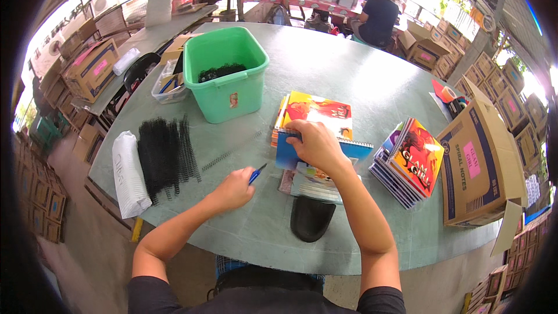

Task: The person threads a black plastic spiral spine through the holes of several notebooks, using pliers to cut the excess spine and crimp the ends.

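In my left hand [233, 191], the fingers are closed around a blue-handled tool [256, 174] with a dark pointed tip; its exact kind is unclear. My right hand [317, 144] grips the upper part of a blue spiral notebook [286, 154], whose wire binding runs along the edge under the hand. Behind it lies a pile of notebooks with orange and yellow covers [319, 110]. Closer to me, a stack of pale notebooks [314, 189] rests beside a black rounded pad [312, 221]. One loose black coil [216, 161] lies left of the right hand.
A green bin [229, 102] holding black coils stands at the far left. Many black coils [163, 160] lie beside a white wrapped roll [128, 174]. Stacked notebooks [414, 160] and a cardboard box [476, 163] are on the right. A seated person [379, 20] is beyond the table.
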A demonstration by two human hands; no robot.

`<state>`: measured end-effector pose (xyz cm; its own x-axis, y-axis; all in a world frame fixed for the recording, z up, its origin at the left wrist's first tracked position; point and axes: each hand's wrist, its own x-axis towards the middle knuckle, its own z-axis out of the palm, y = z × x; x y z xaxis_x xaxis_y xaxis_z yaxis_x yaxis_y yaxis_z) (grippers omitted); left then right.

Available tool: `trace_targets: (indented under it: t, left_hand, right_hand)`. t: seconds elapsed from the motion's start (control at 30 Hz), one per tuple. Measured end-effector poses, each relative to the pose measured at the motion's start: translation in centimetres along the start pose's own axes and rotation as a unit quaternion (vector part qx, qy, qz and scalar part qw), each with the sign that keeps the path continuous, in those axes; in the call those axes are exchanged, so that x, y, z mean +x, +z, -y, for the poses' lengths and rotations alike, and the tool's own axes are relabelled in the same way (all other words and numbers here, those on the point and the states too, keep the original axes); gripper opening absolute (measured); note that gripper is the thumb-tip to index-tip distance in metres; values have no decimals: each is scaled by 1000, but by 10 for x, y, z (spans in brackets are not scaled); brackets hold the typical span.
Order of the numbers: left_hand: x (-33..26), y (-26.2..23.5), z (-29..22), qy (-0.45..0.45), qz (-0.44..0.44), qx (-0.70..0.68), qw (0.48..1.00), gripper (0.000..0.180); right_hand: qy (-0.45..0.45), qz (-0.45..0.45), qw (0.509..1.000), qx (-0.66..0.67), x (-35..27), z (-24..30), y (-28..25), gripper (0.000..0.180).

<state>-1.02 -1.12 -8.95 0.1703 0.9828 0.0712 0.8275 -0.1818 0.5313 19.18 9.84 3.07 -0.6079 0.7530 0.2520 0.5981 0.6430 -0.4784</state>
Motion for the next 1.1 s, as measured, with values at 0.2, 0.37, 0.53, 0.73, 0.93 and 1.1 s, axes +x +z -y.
trace_targets:
  t: [0.2, 0.37, 0.53, 0.73, 0.93, 1.1]
  left_hand:
    - [23, -55, -67, -148, 42, -367, 917, 33]
    - [32, -63, -68, -111, 31, -260, 959, 30]
    - [32, -49, -51, -36, -77, -78, 993, 26]
    - [24, -68, -66, -231, 224, -703, 635, 35]
    - [16, -52, -59, -72, 24, -208, 975, 45]
    - [24, -49, -60, -111, 90, -334, 932, 49]
  right_hand:
    - [-25, 56, 983, 174, 14, 1, 4, 33]
    - [-94, 85, 976, 178, 13, -5, 11, 34]
    - [-78, -40, 992, 93, 8, 0, 13, 23]
    - [4, -59, 997, 55, 4, 8, 15, 20]
    - [4, -22, 1000, 16, 2, 15, 13, 24]
    - [-124, -190, 968, 110, 78, 37, -21, 41]
